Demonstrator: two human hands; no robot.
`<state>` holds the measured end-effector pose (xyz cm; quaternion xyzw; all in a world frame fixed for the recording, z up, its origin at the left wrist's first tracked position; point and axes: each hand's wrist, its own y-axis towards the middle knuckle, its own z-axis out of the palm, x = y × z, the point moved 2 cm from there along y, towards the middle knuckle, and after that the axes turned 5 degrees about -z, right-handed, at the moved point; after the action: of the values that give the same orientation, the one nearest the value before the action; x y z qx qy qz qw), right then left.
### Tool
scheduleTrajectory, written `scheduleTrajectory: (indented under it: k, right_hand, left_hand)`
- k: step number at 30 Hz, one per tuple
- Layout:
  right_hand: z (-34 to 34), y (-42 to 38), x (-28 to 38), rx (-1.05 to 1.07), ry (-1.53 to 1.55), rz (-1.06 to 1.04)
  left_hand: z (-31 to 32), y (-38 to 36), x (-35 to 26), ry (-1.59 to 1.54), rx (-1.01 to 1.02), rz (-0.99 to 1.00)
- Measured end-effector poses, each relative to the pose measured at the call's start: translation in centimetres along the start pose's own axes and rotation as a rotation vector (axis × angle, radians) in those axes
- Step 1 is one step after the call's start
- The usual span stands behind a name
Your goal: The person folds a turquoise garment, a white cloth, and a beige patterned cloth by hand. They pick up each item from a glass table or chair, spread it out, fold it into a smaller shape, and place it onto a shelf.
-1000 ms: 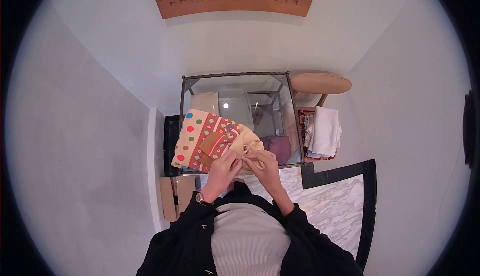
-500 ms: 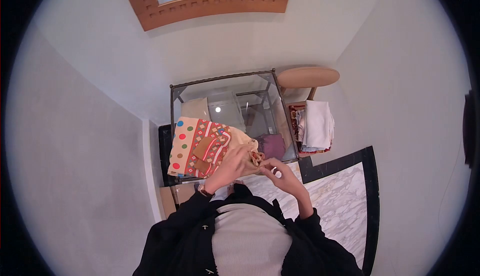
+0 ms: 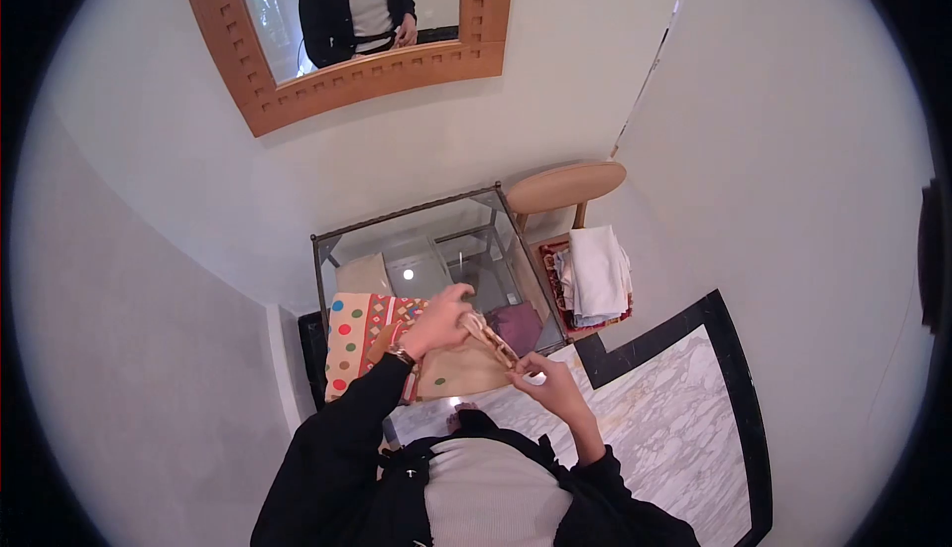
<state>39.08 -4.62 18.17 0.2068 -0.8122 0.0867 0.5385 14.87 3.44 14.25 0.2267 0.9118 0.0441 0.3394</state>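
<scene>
A beige patterned cloth [image 3: 359, 334] with coloured dots and a red geometric band lies over the front left of a glass-topped table. My left hand [image 3: 441, 323], with a band at its wrist, grips the far end of the cloth's bunched edge [image 3: 490, 338]. At the near end of that edge, my right hand [image 3: 548, 388] pinches it between thumb and fingers. The edge is stretched slantwise between both hands. Part of the cloth's band is hidden under my left hand and forearm.
On the glass table [image 3: 397, 212], a purple cloth [image 3: 517, 326] shows just beyond my hands. A chair [image 3: 567, 186] to the right bears folded white cloths [image 3: 597, 271]. A wood-framed mirror [image 3: 377, 84] hangs on the wall ahead. Marble floor [image 3: 674, 418] with a black border lies to the right.
My hands have moved apart, drawing the bunched edge out into a longer line. My left hand has gone up and left. The view has tilted upward, showing more of the mirror.
</scene>
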Motion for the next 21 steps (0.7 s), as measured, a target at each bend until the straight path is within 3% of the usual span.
scheduleTrajectory:
  k: [5, 8, 11, 14, 17, 21]
  right_hand:
    - [-2.2, 0.2, 1.6, -0.125, 0.05, -0.036]
    - [-2.7, 1.1, 2.9, -0.228, 0.07, -0.064]
    - [-3.1, 2.5, 4.2, -0.359, 0.216, -0.085]
    - [-3.9, 3.5, 5.1, -0.394, 0.312, -0.151]
    - [-5.2, 4.0, 7.3, -0.338, 0.224, -0.113]
    - [-7.1, 4.0, 11.5, -0.501, 0.189, -0.166]
  left_hand:
    - [-5.6, 0.8, -1.7, -0.532, 0.006, -0.121]
    - [-7.5, 0.3, -2.5, -0.762, 0.1, -0.329]
    - [-10.3, -0.2, -5.4, -0.596, -0.091, -0.185]
    - [-14.2, -1.0, -9.6, -0.189, -0.169, -0.117]
    - [-16.5, -2.4, -13.5, -0.079, -0.248, -0.111]
    - [-17.6, -3.8, -15.4, -0.136, -0.16, -0.094]
